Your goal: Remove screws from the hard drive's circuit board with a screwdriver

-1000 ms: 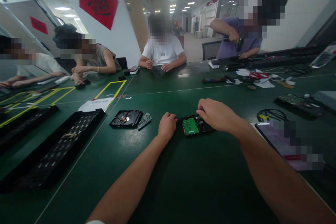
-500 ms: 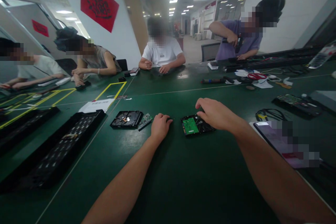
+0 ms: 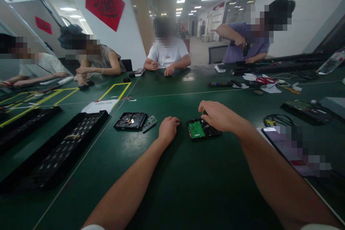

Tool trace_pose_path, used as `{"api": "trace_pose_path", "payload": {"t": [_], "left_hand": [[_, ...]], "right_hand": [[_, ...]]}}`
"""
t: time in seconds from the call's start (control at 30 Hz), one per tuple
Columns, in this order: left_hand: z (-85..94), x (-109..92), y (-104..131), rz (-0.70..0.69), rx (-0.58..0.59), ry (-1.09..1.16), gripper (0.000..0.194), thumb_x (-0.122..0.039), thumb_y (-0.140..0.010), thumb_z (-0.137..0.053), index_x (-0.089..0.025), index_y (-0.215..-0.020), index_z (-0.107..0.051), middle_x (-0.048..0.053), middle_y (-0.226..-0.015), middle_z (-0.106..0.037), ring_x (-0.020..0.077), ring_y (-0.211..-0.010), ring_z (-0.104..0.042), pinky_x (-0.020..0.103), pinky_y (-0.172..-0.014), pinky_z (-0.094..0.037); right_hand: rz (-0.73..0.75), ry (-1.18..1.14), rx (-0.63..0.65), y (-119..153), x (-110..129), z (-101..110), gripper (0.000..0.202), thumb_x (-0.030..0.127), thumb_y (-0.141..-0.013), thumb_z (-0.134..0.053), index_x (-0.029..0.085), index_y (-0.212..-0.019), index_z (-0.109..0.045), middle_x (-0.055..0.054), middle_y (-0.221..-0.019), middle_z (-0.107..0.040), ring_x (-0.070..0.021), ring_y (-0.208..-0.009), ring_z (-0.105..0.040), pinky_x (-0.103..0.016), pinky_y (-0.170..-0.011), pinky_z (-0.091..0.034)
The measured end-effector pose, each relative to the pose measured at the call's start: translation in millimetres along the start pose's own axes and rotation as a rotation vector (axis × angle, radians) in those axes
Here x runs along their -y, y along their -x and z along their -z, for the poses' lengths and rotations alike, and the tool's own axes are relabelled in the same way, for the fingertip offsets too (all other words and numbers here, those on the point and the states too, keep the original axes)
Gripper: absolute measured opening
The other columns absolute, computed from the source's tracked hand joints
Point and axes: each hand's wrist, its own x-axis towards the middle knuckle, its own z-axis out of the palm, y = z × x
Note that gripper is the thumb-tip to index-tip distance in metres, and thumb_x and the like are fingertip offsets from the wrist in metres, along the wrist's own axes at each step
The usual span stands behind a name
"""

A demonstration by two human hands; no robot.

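A hard drive with a green circuit board (image 3: pixel 196 129) lies on the green table in front of me. Over its right part is my right hand (image 3: pixel 217 115), fingers closed round a small yellow-and-black tool (image 3: pixel 203 111) whose lower end points at the drive. My left hand (image 3: pixel 169 128) rests on the table between this drive and a loose circuit board (image 3: pixel 150 124); its fingers are curled, and whether anything is under them is hidden. Left of the loose board lies a second, black hard drive (image 3: pixel 130 120).
Long black trays (image 3: pixel 59 147) stand at the left beside a paper sheet (image 3: pixel 99 106). To the right are a phone (image 3: pixel 288 151), a coiled cable (image 3: pixel 279 119) and another drive (image 3: pixel 304 110). Several people sit across the table, with a screwdriver (image 3: pixel 219 84) before them.
The yellow part of the tool now shows in my right hand. My left hand has shifted slightly right, and the small dark item at its fingertips no longer shows. The view has shifted slightly.
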Motion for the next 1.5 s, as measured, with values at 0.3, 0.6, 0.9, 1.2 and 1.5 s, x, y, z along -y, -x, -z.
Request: {"api": "trace_pose_path", "payload": {"t": [0.3, 0.6, 0.9, 1.2, 1.5], "left_hand": [[-0.8, -5.3, -4.2, -0.001, 0.004, -0.042, 0.022, -0.024, -0.103, -0.053, -0.022, -0.105, -0.074, 0.011, -0.104, -0.069, 0.0265, -0.104, -0.063, 0.036, -0.091, -0.048], [3.2, 7.0, -7.4, 0.019, -0.002, -0.039, 0.017, -0.027, -0.103, -0.056, -0.019, -0.105, -0.071, 0.011, -0.107, -0.068, 0.0268, -0.107, -0.062, 0.036, -0.092, -0.048], [6.6, 14.2, 2.3, 0.011, -0.009, -0.009, 0.020, -0.020, -0.102, -0.053, -0.023, -0.104, -0.073, 0.010, -0.108, -0.067, 0.0258, -0.110, -0.061, 0.036, -0.094, -0.048], [4.1, 16.9, 2.3, 0.061, -0.102, 0.100, 0.028, -0.011, -0.100, -0.050, -0.021, -0.116, -0.071, 0.010, -0.114, -0.071, 0.0249, -0.113, -0.064, 0.037, -0.099, -0.049], [5.5, 10.5, 7.8, 0.020, -0.117, 0.017, 0.023, -0.039, -0.100, -0.062, -0.020, -0.105, -0.075, 0.011, -0.105, -0.068, 0.0276, -0.108, -0.062, 0.039, -0.097, -0.050]], "right_hand": [[0.006, 0.002, -0.006, 3.7, -1.3, 0.4, 0.015, 0.016, -0.095, -0.063, 0.018, -0.110, -0.065, -0.013, -0.114, -0.073, -0.0279, -0.106, -0.068, -0.037, -0.089, -0.049], [0.022, -0.007, -0.006, 6.3, -1.7, -1.1, 0.017, 0.015, -0.093, -0.062, 0.018, -0.109, -0.065, -0.012, -0.112, -0.073, -0.0273, -0.103, -0.067, -0.037, -0.088, -0.049], [0.040, -0.013, -0.003, 5.7, -4.8, -2.5, 0.016, 0.018, -0.095, -0.061, 0.018, -0.111, -0.064, -0.012, -0.113, -0.071, -0.0266, -0.104, -0.066, -0.037, -0.090, -0.048], [-0.073, -0.003, -0.024, 7.1, -1.8, 2.6, 0.028, 0.040, -0.106, -0.050, 0.022, -0.116, -0.069, -0.014, -0.113, -0.067, -0.0267, -0.094, -0.068, -0.038, -0.085, -0.050], [-0.041, -0.093, -0.138, 5.5, -9.2, 6.0, 0.029, 0.030, -0.090, -0.076, 0.019, -0.114, -0.064, -0.008, -0.105, -0.074, -0.0249, -0.094, -0.069, -0.033, -0.080, -0.048]]}}
